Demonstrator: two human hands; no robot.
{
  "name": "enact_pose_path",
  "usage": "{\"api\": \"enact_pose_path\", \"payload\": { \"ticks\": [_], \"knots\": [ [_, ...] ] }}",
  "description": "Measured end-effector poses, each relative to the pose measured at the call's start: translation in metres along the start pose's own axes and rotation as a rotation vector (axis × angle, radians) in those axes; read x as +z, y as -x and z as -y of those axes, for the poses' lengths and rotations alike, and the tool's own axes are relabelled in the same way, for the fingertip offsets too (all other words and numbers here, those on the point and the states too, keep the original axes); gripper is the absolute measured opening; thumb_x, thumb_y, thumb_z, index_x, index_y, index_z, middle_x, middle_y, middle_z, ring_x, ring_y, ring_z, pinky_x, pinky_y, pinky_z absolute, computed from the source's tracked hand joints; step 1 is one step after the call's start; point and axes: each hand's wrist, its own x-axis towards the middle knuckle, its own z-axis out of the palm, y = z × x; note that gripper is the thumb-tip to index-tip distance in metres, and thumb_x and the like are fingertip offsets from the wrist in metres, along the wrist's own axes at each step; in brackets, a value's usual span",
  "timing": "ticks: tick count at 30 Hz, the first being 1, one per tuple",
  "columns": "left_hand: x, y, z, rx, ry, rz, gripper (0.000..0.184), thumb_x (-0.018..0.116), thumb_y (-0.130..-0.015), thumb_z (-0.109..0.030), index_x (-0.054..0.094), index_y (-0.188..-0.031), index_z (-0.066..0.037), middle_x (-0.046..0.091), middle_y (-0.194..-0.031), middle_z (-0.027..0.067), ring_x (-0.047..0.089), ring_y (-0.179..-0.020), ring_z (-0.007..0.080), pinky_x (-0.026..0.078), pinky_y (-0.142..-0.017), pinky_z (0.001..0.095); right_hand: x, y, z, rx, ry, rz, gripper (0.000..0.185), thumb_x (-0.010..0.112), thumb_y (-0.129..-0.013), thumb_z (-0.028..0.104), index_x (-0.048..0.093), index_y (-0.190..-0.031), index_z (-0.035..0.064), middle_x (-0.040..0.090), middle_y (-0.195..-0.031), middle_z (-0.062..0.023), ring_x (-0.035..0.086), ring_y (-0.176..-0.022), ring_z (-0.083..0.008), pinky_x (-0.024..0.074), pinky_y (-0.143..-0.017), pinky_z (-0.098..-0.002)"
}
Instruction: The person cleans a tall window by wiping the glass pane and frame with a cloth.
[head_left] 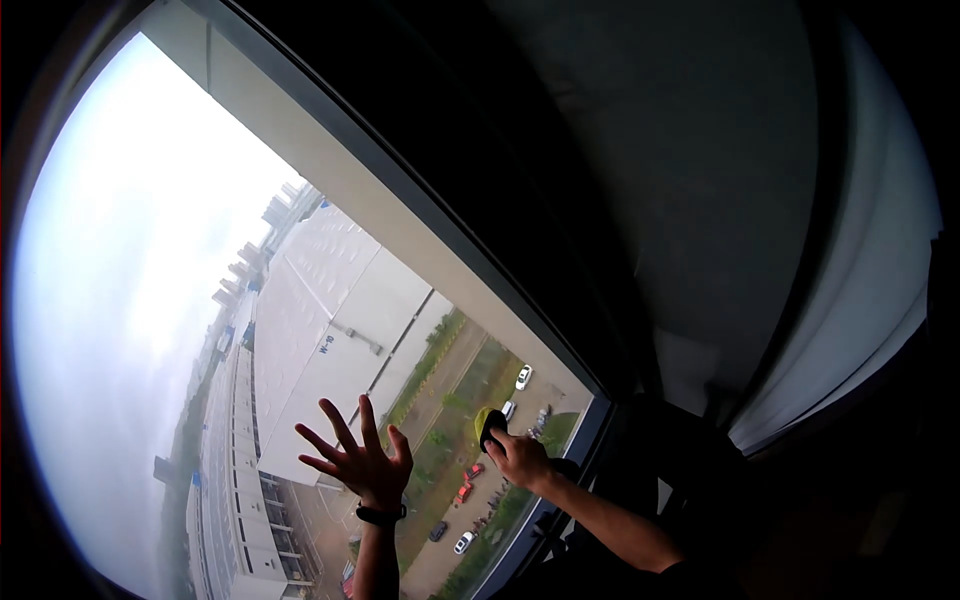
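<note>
My left hand (365, 460) is raised in front of a large window pane (130, 300), its fingers spread wide. I cannot tell whether it touches the glass. A dark band (381, 515) circles that wrist. To its right, my right hand (522, 460) grips a small black-and-yellow pad (487, 424), held up at the lower right part of the pane. The pad's yellow side faces the glass, and its black side is towards my fingers, which partly cover it. Its exact kind does not show.
A dark window frame (440, 215) runs diagonally across the view. White curtain fabric (870, 270) hangs at the far right. Dark, indistinct objects (640, 450) stand by the lower frame. Outside, far below, are a large building (330, 310) and parked cars (464, 542).
</note>
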Motion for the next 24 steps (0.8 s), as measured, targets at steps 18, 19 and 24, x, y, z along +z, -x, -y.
{"api": "enact_pose_path", "payload": {
  "ticks": [18, 19, 24],
  "knots": [
    [-0.011, 0.002, 0.019, 0.247, 0.14, 0.225, 0.061, 0.063, -0.073, -0.03, 0.05, -0.133, -0.023, 0.021, -0.154, 0.0172, 0.006, -0.14, 0.0505, -0.006, -0.104, 0.0699, 0.005, 0.01, 0.044, -0.296, -0.114, -0.303, 0.051, 0.05, -0.088, 0.014, 0.04, -0.137, 0.0048, 0.049, -0.131, -0.0238, 0.053, -0.115, -0.0401, 0.0498, -0.089, -0.0408],
    [-0.012, 0.002, 0.018, 0.254, 0.138, 0.22, 0.062, 0.062, -0.074, -0.03, 0.049, -0.133, -0.023, 0.021, -0.154, 0.0171, 0.006, -0.14, 0.0503, -0.006, -0.105, 0.07, 0.003, 0.007, 0.055, -0.304, -0.112, -0.241, 0.049, 0.049, -0.088, 0.007, 0.04, -0.137, 0.0041, 0.042, -0.139, -0.022, 0.046, -0.125, -0.0378, 0.0477, -0.094, -0.0388],
    [-0.007, 0.004, 0.021, 0.263, 0.093, 0.217, 0.058, 0.06, -0.077, -0.039, 0.05, -0.132, -0.025, 0.024, -0.153, 0.0144, 0.01, -0.14, 0.0489, -0.01, -0.105, 0.0665, 0.011, -0.02, 0.09, -0.578, -0.144, -0.308, 0.051, 0.049, -0.089, 0.008, 0.039, -0.138, 0.0048, 0.036, -0.144, -0.0225, 0.047, -0.122, -0.0381, 0.0484, -0.091, -0.0413]
  ]
}}
